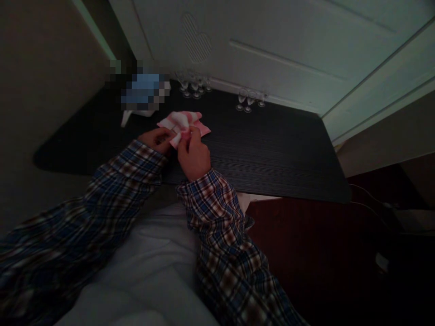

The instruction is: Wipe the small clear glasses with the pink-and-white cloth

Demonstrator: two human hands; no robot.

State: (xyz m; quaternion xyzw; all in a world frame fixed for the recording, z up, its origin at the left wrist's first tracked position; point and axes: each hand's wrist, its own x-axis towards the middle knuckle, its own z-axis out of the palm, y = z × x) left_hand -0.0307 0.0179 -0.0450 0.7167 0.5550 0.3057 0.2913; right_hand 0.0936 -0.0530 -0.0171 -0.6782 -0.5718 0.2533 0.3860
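Note:
A pink and white striped cloth (183, 121) lies folded on the black table (272, 149), toward its left half. My left hand (154, 139) rests on the table at the cloth's near left edge, fingers curled onto the fabric. My right hand (193, 156) pinches the cloth's near corner between thumb and fingers. Both arms wear plaid sleeves and reach in from the lower left.
Two groups of small stemmed glasses (195, 86) (249, 100) stand along the table's back edge against a white panelled wall. A blurred blue object (144, 90) and something white (127, 118) sit at the back left. White bedding (152, 267) lies below my arms.

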